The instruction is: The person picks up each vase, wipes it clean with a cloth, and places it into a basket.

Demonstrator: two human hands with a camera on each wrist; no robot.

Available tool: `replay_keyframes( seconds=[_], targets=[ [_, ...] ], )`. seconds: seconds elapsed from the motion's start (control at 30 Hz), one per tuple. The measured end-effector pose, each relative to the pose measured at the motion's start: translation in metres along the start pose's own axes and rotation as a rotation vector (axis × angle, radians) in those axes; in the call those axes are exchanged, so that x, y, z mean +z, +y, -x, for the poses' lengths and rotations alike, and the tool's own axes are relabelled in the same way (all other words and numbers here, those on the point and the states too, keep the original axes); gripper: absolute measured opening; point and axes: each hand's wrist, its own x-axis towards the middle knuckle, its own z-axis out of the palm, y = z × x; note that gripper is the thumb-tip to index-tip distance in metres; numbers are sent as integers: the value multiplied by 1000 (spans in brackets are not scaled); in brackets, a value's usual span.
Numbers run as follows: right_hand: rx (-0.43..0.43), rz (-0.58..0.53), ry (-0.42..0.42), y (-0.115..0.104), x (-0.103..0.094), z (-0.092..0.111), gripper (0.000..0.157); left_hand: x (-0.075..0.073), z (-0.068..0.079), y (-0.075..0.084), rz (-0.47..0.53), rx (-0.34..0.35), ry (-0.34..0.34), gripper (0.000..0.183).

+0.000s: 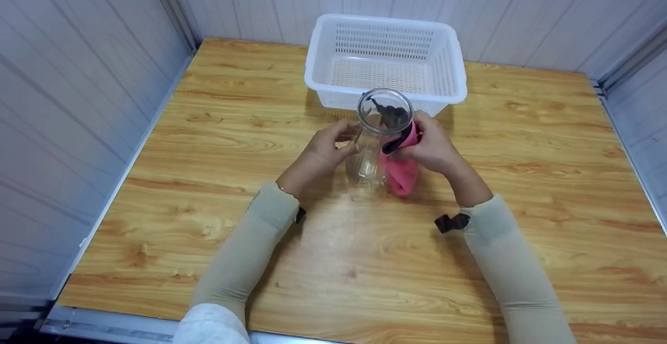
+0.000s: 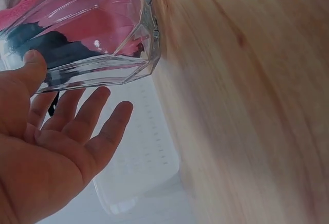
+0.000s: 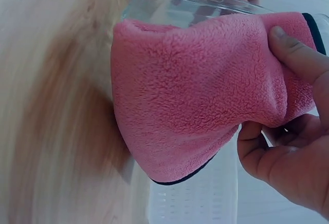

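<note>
A clear glass jar [image 1: 369,151] with a wide round mouth stands upright between the two hands, close over the table. My left hand [image 1: 325,148] holds its left side, the thumb on the near face and the fingers around the far side. In the left wrist view the thumb touches the glass [image 2: 118,34], and the other fingers spread loosely along it. My right hand [image 1: 435,143] pinches a pink fleecy cloth [image 3: 190,90] with dark edging against the jar's right side. The cloth hangs down beside the jar. Dark shapes show through the glass.
A white plastic basket [image 1: 385,96] with slotted walls stands behind the jar, near the back wall. The wood-grain table [image 1: 344,266] stretches to both sides and toward the front. Pale panelled walls [image 1: 250,5] enclose it at the left, back and right.
</note>
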Motion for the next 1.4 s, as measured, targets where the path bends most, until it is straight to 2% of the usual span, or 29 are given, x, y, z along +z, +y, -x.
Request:
replay_keyframes(
  seconds=[0.2, 0.47, 0.73, 1.0, 1.13, 1.27, 1.4],
  targets=[
    [-15, -4, 5, -2, -3, 0, 60, -1, -1, -1, 4, 46, -7, 41],
    [-6, 4, 0, 8, 1, 0, 60, -1, -1, -3, 56, 26, -16, 41],
    [-10, 18, -41, 22, 6, -1, 68, 0, -2, -4, 79, 21, -11, 42],
    [-22, 146, -55, 31, 10, -2, 52, -1, -1, -2, 81, 4, -15, 42],
    [-17, 180, -63, 29, 9, -2, 51, -1, -1, -1, 67, -17, -17, 42],
    [3, 177, -74, 27, 8, -2, 50, -1, 0, -2, 57, -21, -22, 43],
    [9, 127, -80, 22, 6, -2, 52, 0, 2, -4, 52, 14, -39, 43]
  ],
)
